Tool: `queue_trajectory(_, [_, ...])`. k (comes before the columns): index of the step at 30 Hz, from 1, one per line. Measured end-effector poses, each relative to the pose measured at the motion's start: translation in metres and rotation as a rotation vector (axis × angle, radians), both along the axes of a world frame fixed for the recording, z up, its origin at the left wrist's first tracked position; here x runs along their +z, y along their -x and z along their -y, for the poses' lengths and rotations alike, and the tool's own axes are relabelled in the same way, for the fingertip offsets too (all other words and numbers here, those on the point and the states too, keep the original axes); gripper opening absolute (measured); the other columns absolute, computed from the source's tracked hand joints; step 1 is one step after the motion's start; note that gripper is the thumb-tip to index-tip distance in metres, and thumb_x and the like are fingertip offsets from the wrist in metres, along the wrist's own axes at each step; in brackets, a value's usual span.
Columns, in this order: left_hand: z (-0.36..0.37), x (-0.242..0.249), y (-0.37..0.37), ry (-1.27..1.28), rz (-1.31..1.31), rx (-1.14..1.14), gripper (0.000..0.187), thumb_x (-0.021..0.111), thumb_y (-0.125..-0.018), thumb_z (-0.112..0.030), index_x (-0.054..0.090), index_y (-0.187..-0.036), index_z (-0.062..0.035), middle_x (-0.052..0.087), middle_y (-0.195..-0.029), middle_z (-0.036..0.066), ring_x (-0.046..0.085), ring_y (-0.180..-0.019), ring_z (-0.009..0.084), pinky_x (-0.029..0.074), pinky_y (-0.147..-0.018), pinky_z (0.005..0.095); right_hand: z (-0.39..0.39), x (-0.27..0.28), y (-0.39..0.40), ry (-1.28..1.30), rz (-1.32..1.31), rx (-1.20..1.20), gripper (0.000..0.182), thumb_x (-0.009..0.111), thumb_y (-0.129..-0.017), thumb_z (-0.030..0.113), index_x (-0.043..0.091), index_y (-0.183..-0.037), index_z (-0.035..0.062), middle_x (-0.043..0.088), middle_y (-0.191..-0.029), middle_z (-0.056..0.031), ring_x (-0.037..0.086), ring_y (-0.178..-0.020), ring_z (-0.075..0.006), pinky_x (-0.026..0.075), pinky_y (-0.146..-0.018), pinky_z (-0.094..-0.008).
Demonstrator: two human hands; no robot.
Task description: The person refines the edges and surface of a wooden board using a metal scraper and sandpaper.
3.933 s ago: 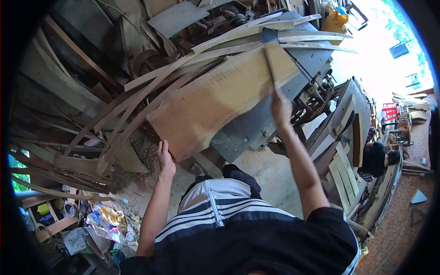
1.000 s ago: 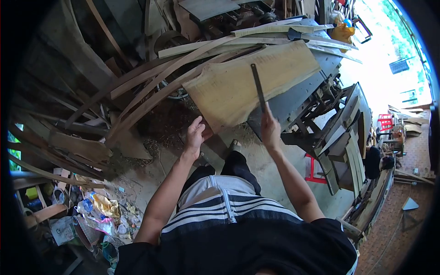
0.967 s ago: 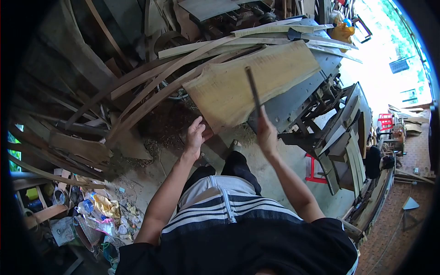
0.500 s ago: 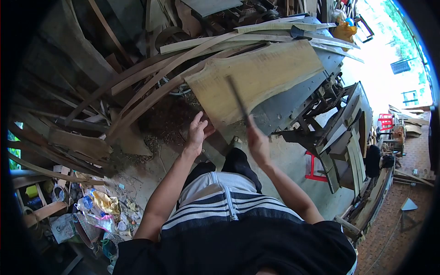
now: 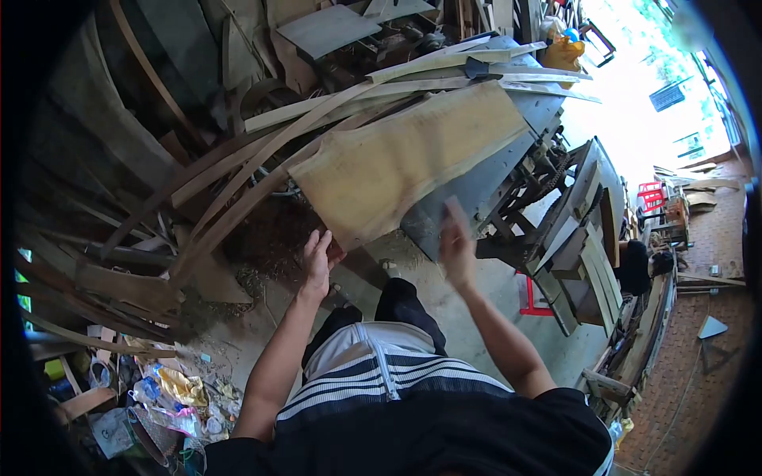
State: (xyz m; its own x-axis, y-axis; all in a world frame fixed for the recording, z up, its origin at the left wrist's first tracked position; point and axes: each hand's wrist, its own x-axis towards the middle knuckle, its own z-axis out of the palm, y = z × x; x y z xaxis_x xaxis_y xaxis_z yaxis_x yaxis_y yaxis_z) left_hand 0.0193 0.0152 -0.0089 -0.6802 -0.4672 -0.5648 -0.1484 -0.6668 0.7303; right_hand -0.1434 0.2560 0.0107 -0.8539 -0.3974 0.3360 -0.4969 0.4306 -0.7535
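A broad yellowish wooden board point(image 5: 397, 163) with an uneven edge lies aslant on a grey metal surface point(image 5: 512, 170). By the board's near left corner is my left hand point(image 5: 317, 266), its fingers apart; whether they touch the edge is unclear. My right hand point(image 5: 458, 250) is raised over the near end of the metal surface, to the right of the board. Motion smears its fingers, and whatever they may hold cannot be made out.
Long curved wood strips point(image 5: 262, 155) lie behind and left of the board. Mixed litter point(image 5: 178, 397) covers the floor at lower left. On the right stand a red stool point(image 5: 533, 295) and a machine-like frame with planks point(image 5: 595, 270). My feet are below the board.
The view has shifted, so the board appears farther left. The dark bar seen in my right hand earlier can no longer be made out. My left hand appears closer to the board's corner.
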Motion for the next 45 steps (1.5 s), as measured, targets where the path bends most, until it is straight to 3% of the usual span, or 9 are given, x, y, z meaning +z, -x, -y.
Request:
queue_trajectory(6, [-0.007,-0.006,0.010,-0.020,-0.034,0.063,0.020,0.056,-0.099,-0.029,0.056,-0.115,-0.0151,0.065,-0.106,0.003,0.066,-0.090,0.0163,0.058,-0.077,0.0336,-0.061,0.007,0.207,0.676,0.392,-0.565,0.026,0.051,-0.098,0.015,0.049,-0.121,0.0035,0.047,-0.069,-0.0004,0.047,-0.048,-0.0104,0.040,-0.041,-0.0263])
queue_trajectory(12, [-0.024,-0.010,0.014,0.032,0.029,0.158,0.010,0.059,-0.097,-0.030,0.056,-0.098,-0.0199,0.063,-0.097,0.000,0.063,-0.086,0.0137,0.057,-0.074,0.0337,-0.119,-0.009,0.333,0.287,0.443,-0.508,0.014,0.055,-0.096,0.017,0.054,-0.104,0.0057,0.054,-0.073,-0.0032,0.055,-0.055,-0.0153,0.045,-0.045,-0.0308])
queue_trajectory(13, [-0.029,-0.003,0.017,0.033,0.055,0.194,0.010,0.059,-0.097,-0.030,0.056,-0.095,-0.0205,0.061,-0.096,-0.002,0.062,-0.084,0.0125,0.057,-0.072,0.0329,-0.170,-0.095,0.414,-0.175,-0.250,-0.304,0.018,0.055,-0.097,0.020,0.055,-0.109,0.0070,0.055,-0.074,-0.0032,0.056,-0.058,-0.0164,0.046,-0.046,-0.0311])
queue_trajectory(15, [-0.036,0.006,0.022,0.039,0.091,0.263,0.013,0.060,-0.096,-0.031,0.055,-0.090,-0.0212,0.059,-0.093,-0.004,0.060,-0.084,0.0107,0.055,-0.070,0.0319,-0.134,-0.015,0.387,0.408,0.595,-0.255,0.024,0.052,-0.099,0.020,0.055,-0.118,0.0058,0.050,-0.065,0.0000,0.048,-0.048,-0.0124,0.040,-0.040,-0.0278])
queue_trajectory(21, [-0.045,-0.007,0.034,0.046,0.137,0.315,0.027,0.059,-0.097,-0.035,0.053,-0.119,-0.0196,0.060,-0.119,0.000,0.060,-0.105,0.0151,0.053,-0.078,0.0333,-0.156,-0.040,0.475,0.242,0.638,-0.123,0.035,0.046,-0.103,0.025,0.054,-0.127,0.0012,0.058,-0.073,-0.0067,0.057,-0.056,-0.0150,0.048,-0.049,-0.0297])
queue_trajectory(26, [-0.056,-0.001,0.048,0.049,0.213,0.422,0.041,0.060,-0.097,-0.037,0.050,-0.131,-0.0171,0.057,-0.127,0.004,0.058,-0.111,0.0188,0.052,-0.086,0.0366,-0.132,-0.045,0.516,-0.295,0.004,-0.165,0.056,0.037,-0.104,0.041,0.051,-0.136,-0.0020,0.060,-0.129,-0.0228,0.058,-0.119,-0.0324,0.043,-0.102,-0.0385])
queue_trajectory(30, [-0.060,0.006,0.054,0.193,0.304,0.476,0.054,0.061,-0.095,-0.038,0.045,-0.139,-0.0104,0.054,-0.134,0.005,0.053,-0.119,0.0202,0.043,-0.100,0.0392,-0.083,-0.011,0.508,-0.228,0.484,0.046,0.052,0.041,-0.103,0.042,0.059,-0.127,-0.0008,0.067,-0.114,-0.0199,0.065,-0.106,-0.0327,0.048,-0.091,-0.0390])
queue_trajectory(34, [-0.038,-0.025,0.049,0.468,0.232,0.400,0.059,0.063,-0.094,-0.041,0.047,-0.136,-0.0039,0.054,-0.135,0.006,0.051,-0.123,0.0188,0.038,-0.104,0.0385,-0.047,-0.027,0.509,-0.352,0.098,0.254,0.043,0.052,-0.098,0.040,0.066,-0.112,0.0018,0.071,-0.097,-0.0171,0.067,-0.088,-0.0311,0.050,-0.079,-0.0406])
queue_trajectory(45, [-0.037,0.028,0.053,0.149,0.089,0.488,0.062,0.045,-0.101,-0.049,0.040,-0.146,-0.0073,0.042,-0.150,0.008,0.040,-0.137,0.0228,0.032,-0.112,0.0392,-0.056,0.037,0.449,0.276,0.434,-0.133,0.053,0.049,-0.101,0.049,0.069,-0.104,-0.0004,0.068,-0.091,-0.0071,0.061,-0.082,-0.0159,0.049,-0.077,-0.0311])
